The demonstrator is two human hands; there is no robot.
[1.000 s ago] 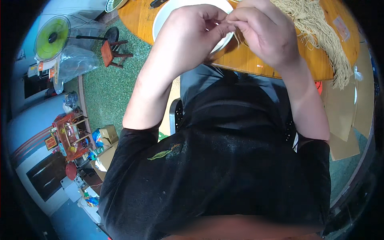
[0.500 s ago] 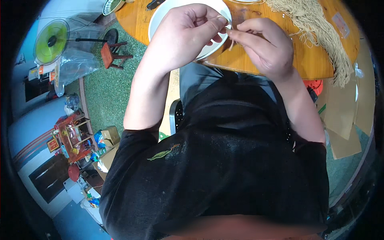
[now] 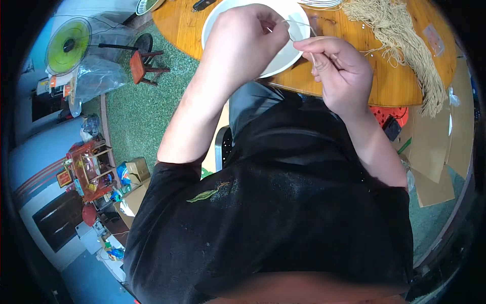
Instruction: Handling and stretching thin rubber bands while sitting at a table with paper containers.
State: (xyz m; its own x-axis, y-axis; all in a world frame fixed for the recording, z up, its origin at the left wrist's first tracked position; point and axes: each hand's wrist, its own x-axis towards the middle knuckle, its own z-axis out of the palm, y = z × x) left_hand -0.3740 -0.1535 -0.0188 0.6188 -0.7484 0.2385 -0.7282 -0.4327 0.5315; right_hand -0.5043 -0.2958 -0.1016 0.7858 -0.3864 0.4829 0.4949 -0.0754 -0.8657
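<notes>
My left hand [image 3: 245, 43] is over the white bowl [image 3: 284, 65], fingers pinched on a thin pale string [image 3: 304, 24]. From there the string arcs across to my right hand [image 3: 344, 68], which is closed at the bowl's right edge with thumb and forefinger pressed together. A short end of string shows below those fingertips. Some of my left fingers are hidden behind the back of that hand. What lies inside the bowl is mostly hidden.
The round wooden table [image 3: 177, 28] bears a large bundle of beige strings [image 3: 392, 30] on the right, a black-handled item [image 3: 203, 5] and a white plate-like thing [image 3: 321, 4] at the far edge. A wooden stool [image 3: 136, 67], a green fan [image 3: 67, 45] and cardboard [image 3: 430, 147] stand around.
My hands have moved apart, the right one slightly down and turned. A span of string now shows between them. The whole view has shifted a little.
</notes>
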